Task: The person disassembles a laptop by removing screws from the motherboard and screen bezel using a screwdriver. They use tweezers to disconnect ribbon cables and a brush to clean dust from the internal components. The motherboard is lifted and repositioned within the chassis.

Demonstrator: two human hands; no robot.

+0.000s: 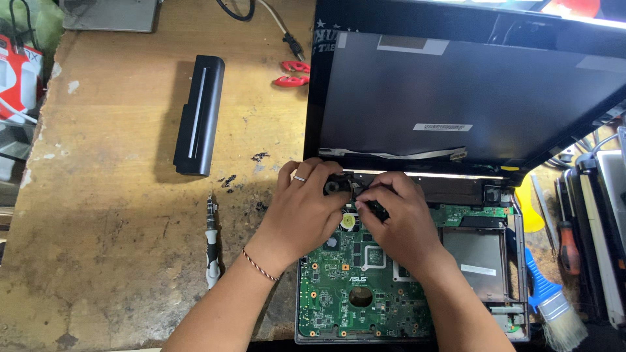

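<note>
Both hands, left hand (301, 208) and right hand (398, 218), pinch a small black part (339, 186) at the board's (345, 293) top edge — one hard tug risks tearing the flat cable (391, 155) just above the board.

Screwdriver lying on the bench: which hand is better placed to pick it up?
Left, probably. The screwdriver lies just outside the left hand; the right hand sits over the green motherboard, farther away.
</note>
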